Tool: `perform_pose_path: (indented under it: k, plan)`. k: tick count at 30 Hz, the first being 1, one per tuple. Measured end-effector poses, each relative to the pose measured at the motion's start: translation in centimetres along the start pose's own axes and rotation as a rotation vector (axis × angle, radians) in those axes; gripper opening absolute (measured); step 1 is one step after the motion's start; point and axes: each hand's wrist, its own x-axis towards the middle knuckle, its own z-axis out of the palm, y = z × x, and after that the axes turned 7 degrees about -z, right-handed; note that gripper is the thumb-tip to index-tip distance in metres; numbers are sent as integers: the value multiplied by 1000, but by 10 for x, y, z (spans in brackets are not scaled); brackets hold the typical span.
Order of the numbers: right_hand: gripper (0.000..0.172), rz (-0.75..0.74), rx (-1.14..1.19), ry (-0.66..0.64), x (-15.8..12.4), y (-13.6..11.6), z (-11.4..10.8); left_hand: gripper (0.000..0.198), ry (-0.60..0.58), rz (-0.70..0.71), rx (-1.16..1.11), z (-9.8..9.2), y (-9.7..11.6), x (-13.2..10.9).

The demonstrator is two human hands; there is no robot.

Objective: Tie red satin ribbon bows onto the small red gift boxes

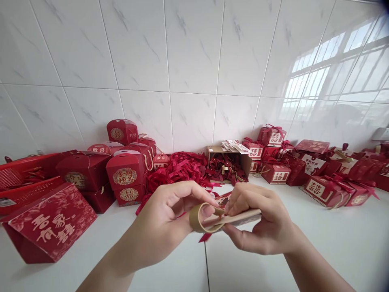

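Observation:
Both hands meet over the middle of the white table, around a small flat box (247, 217) with a pale edge. A gold-coloured band (196, 219) curves in a loop at its left end. My left hand (168, 219) is closed on the band, its thumb inside the loop. My right hand (263, 219) pinches the box from the right, fingers on top and thumb below. A short red ribbon end (206, 237) hangs beneath. The fingers hide much of the box.
Red boxes (126, 174) are stacked at the left beside a red basket (30, 194). Behind the hands lie red ribbons (185, 168) and an open carton (246, 162) of dark red pieces. More red boxes (323, 190) stand right, along a tiled wall.

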Motion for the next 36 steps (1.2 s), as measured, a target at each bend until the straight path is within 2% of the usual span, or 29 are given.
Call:
perform_pose_path:
  k: [8,13,16,19,25,31,36]
  plan:
    - [18,3,-6,-1,-1,0,-2,6,7,16,4,3,-2,2]
    - [17,-9,-31,2,0,0,-3,6,8,47,81,4,-3,0]
    - [16,-52,-81,13,2,1,-4,6,-6,59,126,4,-3,0]
    - [25,-133,-140,34,5,1,-5,7,-45,80,125,2,-3,-1]
    - [27,-238,-192,90,5,-3,-6,19,-109,209,90,-3,1,-3]
    - [24,-234,-199,145,5,-8,-6,26,-94,277,118,-2,6,-7]
    - [22,-245,-227,123,5,-9,-8,22,-59,234,159,-1,2,-11]
